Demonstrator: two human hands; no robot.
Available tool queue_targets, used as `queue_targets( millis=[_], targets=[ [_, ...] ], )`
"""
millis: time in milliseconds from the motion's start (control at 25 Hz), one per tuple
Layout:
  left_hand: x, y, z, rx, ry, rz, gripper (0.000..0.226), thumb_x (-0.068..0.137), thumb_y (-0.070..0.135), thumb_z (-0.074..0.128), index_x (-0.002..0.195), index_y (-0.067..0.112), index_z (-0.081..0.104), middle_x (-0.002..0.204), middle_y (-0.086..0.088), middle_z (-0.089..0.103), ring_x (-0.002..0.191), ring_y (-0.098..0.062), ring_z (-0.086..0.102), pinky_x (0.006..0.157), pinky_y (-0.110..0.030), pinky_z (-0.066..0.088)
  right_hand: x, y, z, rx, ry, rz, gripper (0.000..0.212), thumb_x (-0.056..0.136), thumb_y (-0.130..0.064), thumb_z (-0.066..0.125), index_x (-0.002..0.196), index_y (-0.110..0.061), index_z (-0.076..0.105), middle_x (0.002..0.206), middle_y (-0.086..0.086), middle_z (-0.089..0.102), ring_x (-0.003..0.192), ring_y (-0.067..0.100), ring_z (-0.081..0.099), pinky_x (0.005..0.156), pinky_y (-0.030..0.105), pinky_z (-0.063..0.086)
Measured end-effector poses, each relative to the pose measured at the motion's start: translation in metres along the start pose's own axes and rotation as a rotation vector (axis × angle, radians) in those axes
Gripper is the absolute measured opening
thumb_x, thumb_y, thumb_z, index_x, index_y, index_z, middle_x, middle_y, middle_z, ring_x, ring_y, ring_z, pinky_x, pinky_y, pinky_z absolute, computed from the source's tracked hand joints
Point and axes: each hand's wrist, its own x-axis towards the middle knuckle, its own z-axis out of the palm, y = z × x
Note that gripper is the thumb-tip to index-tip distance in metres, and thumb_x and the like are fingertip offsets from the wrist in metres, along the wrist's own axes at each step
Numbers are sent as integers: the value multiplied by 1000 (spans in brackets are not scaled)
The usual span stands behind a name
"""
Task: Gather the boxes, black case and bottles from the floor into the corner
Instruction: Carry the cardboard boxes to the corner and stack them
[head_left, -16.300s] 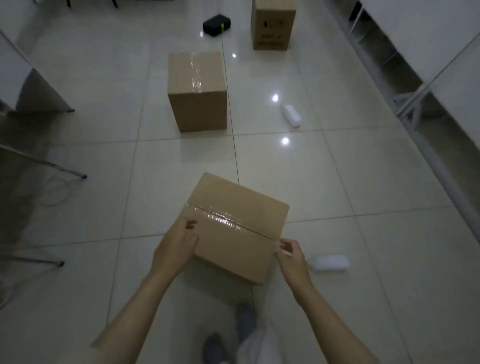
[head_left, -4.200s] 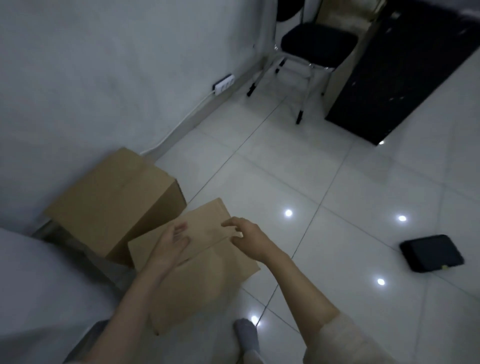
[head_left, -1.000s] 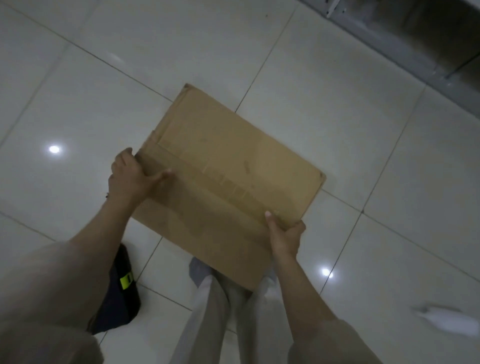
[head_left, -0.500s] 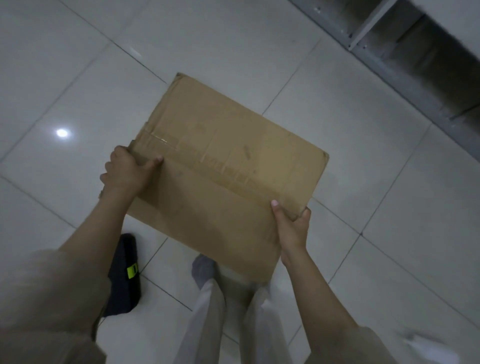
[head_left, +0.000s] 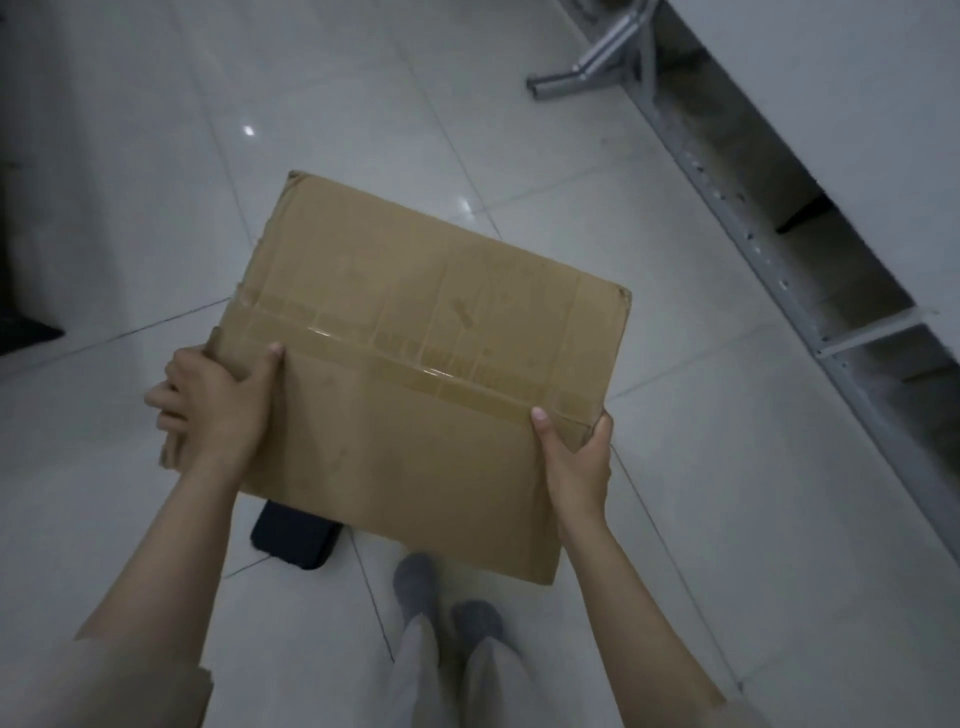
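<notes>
Cardboard box (head_left: 415, 374) is up off the floor w/ my left hand (head_left: 210, 410) and right hand (head_left: 574, 457) curled round opposite edges, so I'd keep it level & step round the black case (head_left: 293, 540) near my feet.

No text, label or number can be read anywhere. The cardboard box (head_left: 415, 374) in the middle of the frame carries only clear tape (head_left: 415, 366) across its top, with faint, illegible marks showing through it.
</notes>
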Motion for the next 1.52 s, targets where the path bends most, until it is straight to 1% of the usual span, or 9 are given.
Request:
queue_targets(
  millis=[160, 280, 360, 680, 760, 920, 1120, 1360, 1520],
  targets=[
    [-5, -71, -87, -126, 140, -171, 72, 77, 60, 55, 124, 10, 34, 138, -16, 30, 128, -41, 27, 100, -57, 27, -52, -30, 52, -89, -197, -140, 63, 78, -42, 69, 132, -27, 39, 117, -11, 57, 96, 8, 51, 73, 15, 38],
    [-10, -152, -152, -218, 248, -319, 71, 79, 56, 56, 127, 8, 33, 138, -16, 29, 129, -40, 25, 101, -55, 29, -113, -36, 105, -172, -384, -230, 63, 80, -40, 68, 134, -26, 38, 128, -6, 57, 106, 14, 54, 87, 25, 39],
    [-18, -216, -191, -280, 324, -436, 70, 80, 54, 56, 128, 8, 33, 138, -17, 28, 130, -40, 25, 101, -54, 30, -162, -30, 140, -230, -515, -277, 61, 81, -39, 67, 133, -26, 38, 124, -6, 58, 103, 14, 54, 86, 26, 38],
    [-90, -486, -328, -480, 612, -892, 63, 85, 44, 56, 128, 4, 34, 139, -25, 28, 132, -40, 23, 106, -47, 26, -401, 55, 267, -456, -962, -428, 58, 82, -38, 67, 132, -24, 40, 113, -11, 57, 99, 12, 55, 84, 28, 43],
    [-113, -548, -358, -529, 687, -948, 61, 85, 43, 56, 128, 3, 36, 137, -25, 33, 131, -39, 27, 105, -46, 28, -462, 80, 293, -499, -1070, -467, 55, 83, -37, 66, 130, -24, 41, 109, -14, 57, 97, 12, 54, 80, 25, 41],
    [-159, -652, -408, -558, 832, -1049, 62, 88, 41, 53, 130, -1, 36, 137, -21, 38, 131, -37, 31, 105, -44, 26, -577, 126, 340, -594, -1268, -558, 58, 85, -38, 62, 136, -26, 36, 118, -9, 54, 100, 12, 49, 87, 30, 38],
    [-179, -739, -444, -687, 875, -1143, 59, 88, 36, 55, 130, -1, 35, 139, -20, 37, 131, -35, 33, 110, -49, 29, -679, 159, 387, -643, -1384, -666, 58, 87, -37, 61, 137, -24, 35, 130, 0, 55, 115, 24, 54, 92, 35, 42],
    [-148, -827, -489, -822, 761, -1166, 63, 86, 40, 57, 136, 9, 35, 141, -14, 40, 130, -34, 35, 107, -49, 34, -768, 190, 485, -722, -1441, -723, 60, 86, -40, 60, 138, -25, 34, 134, 4, 54, 120, 30, 51, 98, 43, 40],
    [-109, -877, -518, -983, 721, -1068, 59, 86, 42, 55, 136, 16, 38, 132, -5, 47, 115, -25, 46, 94, -40, 41, -818, 199, 558, -734, -1413, -789, 54, 85, -39, 62, 133, -27, 40, 122, 1, 59, 114, 26, 55, 91, 40, 41]
  ],
)
